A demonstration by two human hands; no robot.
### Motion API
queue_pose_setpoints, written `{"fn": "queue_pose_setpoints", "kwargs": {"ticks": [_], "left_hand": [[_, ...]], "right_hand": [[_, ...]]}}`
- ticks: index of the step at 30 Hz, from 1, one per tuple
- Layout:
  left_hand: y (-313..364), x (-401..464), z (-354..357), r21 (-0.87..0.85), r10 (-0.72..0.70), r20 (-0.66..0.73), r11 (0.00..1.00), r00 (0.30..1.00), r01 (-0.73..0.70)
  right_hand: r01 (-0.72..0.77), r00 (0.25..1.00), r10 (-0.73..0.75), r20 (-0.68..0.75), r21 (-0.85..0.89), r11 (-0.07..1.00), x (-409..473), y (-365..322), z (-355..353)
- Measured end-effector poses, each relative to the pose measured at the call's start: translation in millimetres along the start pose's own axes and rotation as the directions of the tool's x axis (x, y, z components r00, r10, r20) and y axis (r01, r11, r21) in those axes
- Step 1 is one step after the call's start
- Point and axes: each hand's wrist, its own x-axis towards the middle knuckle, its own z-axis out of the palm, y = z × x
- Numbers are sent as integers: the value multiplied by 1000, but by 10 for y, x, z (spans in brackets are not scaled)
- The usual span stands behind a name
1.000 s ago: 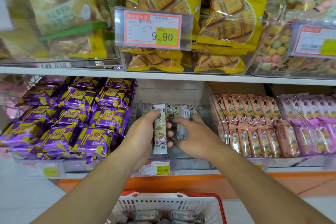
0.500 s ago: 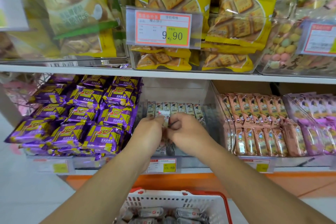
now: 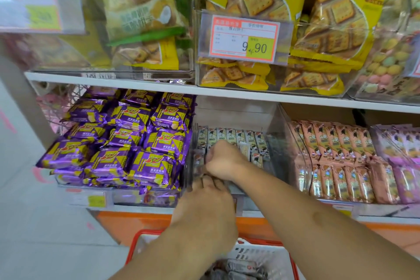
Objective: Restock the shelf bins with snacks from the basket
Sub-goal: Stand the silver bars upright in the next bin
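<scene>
The view has swung up and closer since a second ago. The upright grey snack bar the left hand [image 3: 205, 206] was holding is no longer in sight; that hand has dropped to the front lip of the clear middle bin [image 3: 234, 111], centre of the frame. Its back faces the camera, so I cannot tell how its fingers lie. The right hand [image 3: 223, 160] has pushed deeper, curled among the grey bars [image 3: 231, 135]; whether it grips one I cannot tell. Likely that bar is now seated.

Counted, largest first: one red basket [image 3: 268, 242] at bottom centre, with at least two wrapped bars left; two hands; about seven grey bars in the back row of the middle bin.
</scene>
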Motion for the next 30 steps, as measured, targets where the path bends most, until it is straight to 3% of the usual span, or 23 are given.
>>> {"fn": "queue_pose_setpoints", "kwargs": {"ticks": [5, 10, 16, 20, 25, 28, 30], "left_hand": [[-53, 39, 60, 73, 60, -14, 996, 998, -59], [-60, 76, 56, 95, 58, -10, 994, 998, -56], [-64, 100, 10, 22, 79, -2, 997, 997, -79], [-96, 101, -2, -42, 97, 4, 994, 995, -96], [-162, 92, 17, -105, 127, 13, 987, 992, -125], [-159, 82, 5, -143, 127, -3, 982, 992, -126], [-152, 88, -10, -240, 111, -25, 964, 994, -114]], "right_hand": [[80, 996, -85, -37, -135, 988, 16, 16, 17], [97, 987, -108, -118, -95, 991, -37, 222, -86], [129, 990, -144, 1, -457, 880, -179, 347, -144], [149, 985, -172, 7, -537, 831, -219, 326, -137], [95, 995, -102, -1, -349, 932, -240, 490, -223], [39, 998, -42, -40, -69, 997, -270, 603, -315], [21, 997, -8, -73, 182, 983, -341, 640, -429]]}}
